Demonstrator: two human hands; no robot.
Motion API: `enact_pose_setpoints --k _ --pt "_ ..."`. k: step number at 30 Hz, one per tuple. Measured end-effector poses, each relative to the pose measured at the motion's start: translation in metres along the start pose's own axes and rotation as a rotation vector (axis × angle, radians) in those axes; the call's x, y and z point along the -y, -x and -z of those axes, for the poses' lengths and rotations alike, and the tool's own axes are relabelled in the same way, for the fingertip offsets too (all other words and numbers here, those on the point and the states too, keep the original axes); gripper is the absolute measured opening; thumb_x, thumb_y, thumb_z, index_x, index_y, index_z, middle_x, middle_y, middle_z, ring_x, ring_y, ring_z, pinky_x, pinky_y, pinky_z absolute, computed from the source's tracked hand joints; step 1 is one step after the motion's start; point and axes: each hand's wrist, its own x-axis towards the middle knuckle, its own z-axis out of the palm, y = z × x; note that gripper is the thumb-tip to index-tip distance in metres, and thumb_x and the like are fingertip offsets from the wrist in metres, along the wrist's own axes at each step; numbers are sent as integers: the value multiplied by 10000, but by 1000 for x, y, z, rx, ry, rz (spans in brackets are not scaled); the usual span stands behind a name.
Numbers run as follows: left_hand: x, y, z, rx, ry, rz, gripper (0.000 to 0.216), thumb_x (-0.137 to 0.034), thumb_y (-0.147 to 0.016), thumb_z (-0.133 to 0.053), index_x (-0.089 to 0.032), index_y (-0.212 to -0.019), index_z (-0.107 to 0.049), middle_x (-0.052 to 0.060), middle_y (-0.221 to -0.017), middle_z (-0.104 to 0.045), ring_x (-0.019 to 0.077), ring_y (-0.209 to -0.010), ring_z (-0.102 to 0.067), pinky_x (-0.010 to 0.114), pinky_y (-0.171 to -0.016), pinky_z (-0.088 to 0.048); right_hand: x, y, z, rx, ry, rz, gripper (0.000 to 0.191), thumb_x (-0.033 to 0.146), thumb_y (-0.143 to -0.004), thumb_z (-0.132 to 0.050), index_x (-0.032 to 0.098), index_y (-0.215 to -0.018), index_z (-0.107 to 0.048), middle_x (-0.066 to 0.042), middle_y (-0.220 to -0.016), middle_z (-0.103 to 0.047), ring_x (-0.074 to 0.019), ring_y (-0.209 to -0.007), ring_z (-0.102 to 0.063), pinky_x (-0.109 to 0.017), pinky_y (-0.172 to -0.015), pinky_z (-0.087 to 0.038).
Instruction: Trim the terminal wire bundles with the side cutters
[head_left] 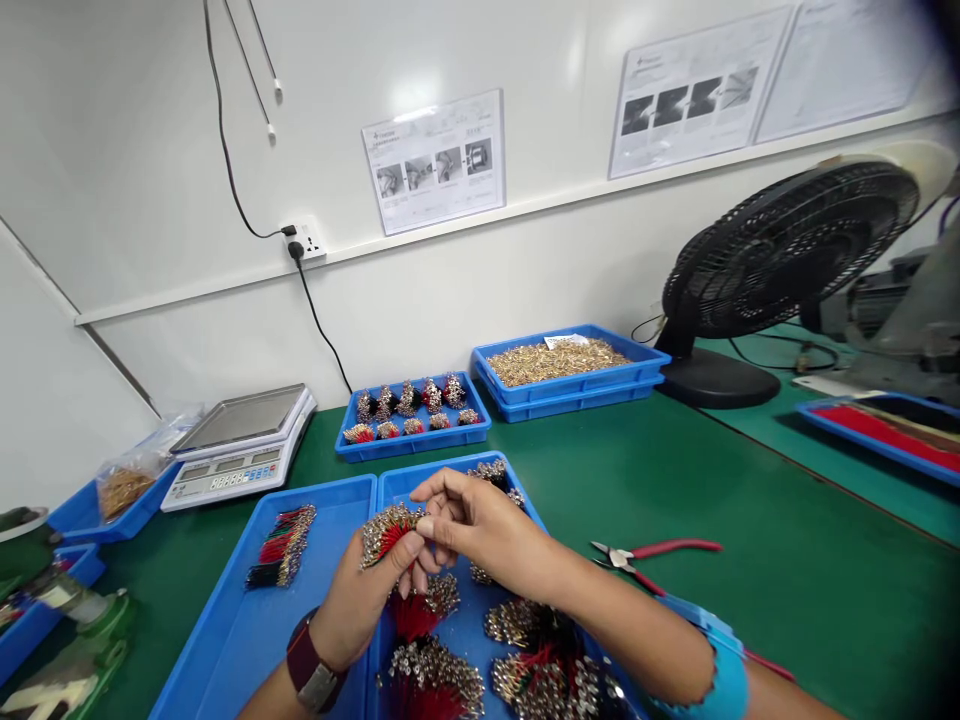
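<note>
The left hand (367, 600) is curling around a bundle of red-and-black wires (388, 537), gripping the wire lengths closed while the crimped brass terminals fan out above the fingers. The right hand (480, 525) is pinching in at the top of the same bundle, its fingertips (431, 525) nearly closed; which strands they are holding cannot be determined. The bundle is being held just above the right-hand blue tray (401, 488), 1 of 2 adjoining trays, with further bundles lying beneath the hands. A smaller bundle (281, 545) is lying in the left-hand blue tray (225, 640). For clean handling, the left hand is best kept low on the wires, with strands being eased apart singly so that terminals are not snagging. Red-handled pliers (637, 553) are resting on the green bench mat (757, 500), just right of the trays.
</note>
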Motion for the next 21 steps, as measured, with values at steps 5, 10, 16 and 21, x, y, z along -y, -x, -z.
enact_pose_setpoints --k 5,10,16,21 --pt "-15 -2 8 76 -275 -145 247 -423 -974 -652 -198 -1025 -742 71 -1055 -762 239 -980 -694 324 -919 -516 3 0 0 -4 67 -24 196 374 -904 -608 186 -937 -563 20 -643 -593 -124 -566 -584 -260 -543 -469" --pt "-13 0 11 76 -257 -114 360 -458 -943 -679 -201 -1195 -698 90 -1119 -769 271 -1003 -711 358 -928 -536 6 4 -3 -30 227 -9 104 288 -930 -570 186 -939 -584 10 -697 -623 -124 -586 -596 -259 -558 -465" --pt "4 3 1 103 -69 127 442 -585 -922 -654 -149 -876 -709 28 -547 -695 141 -452 -572 236 -480 -444 25 6 8 -102 517 139 266 297 -901 -683 179 -1139 -695 -92 -1033 -708 -258 -997 -643 -428 -913 -499" --pt "-11 15 -11 201 -160 143 450 -605 -885 -690 -187 -730 -756 48 -578 -704 147 -474 -592 247 -474 -449 35 17 -6 -95 704 454 633 461 -1019 -555 187 -1566 -396 -140 -1542 -490 -291 -1397 -466 -457 -1161 -385"
